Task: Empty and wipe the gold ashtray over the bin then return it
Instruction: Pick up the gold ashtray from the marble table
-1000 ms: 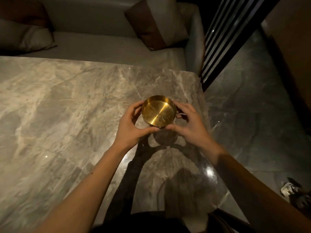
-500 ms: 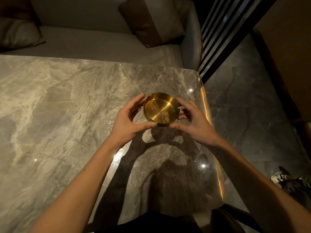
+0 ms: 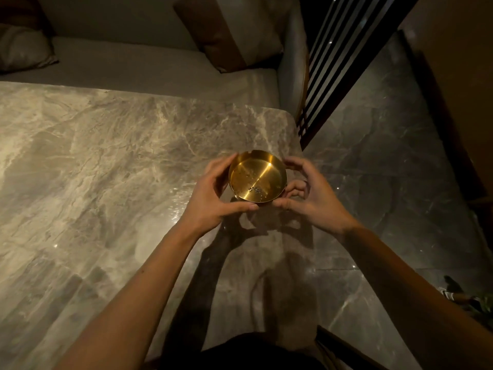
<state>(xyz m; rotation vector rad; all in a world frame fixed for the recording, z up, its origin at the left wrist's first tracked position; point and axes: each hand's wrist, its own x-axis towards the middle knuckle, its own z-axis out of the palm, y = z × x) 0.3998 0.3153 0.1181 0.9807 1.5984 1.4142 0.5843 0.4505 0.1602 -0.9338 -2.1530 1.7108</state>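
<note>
A round gold ashtray (image 3: 257, 180) with a notched rim is held a little above the right end of the marble table (image 3: 93, 182). Bits of ash lie on its shiny floor near the front wall. My left hand (image 3: 216, 196) cups its left side, thumb under the front rim. On the other side, my right hand (image 3: 312, 193) grips it with fingers curled around the rim. The ashtray's shadow falls on the tabletop just below it. No bin is in view.
A grey sofa (image 3: 160, 70) with a brown-and-grey cushion (image 3: 234, 30) runs behind the table. A dark slatted screen (image 3: 338, 57) stands to the right. Dark stone floor (image 3: 386, 169) lies beyond the table's right edge, with a shoe (image 3: 453, 295) at the far right.
The ashtray, held in both hands, has shifted slightly right toward the table's right edge, and its shadow now shows clearly below it. The view has drifted right.
</note>
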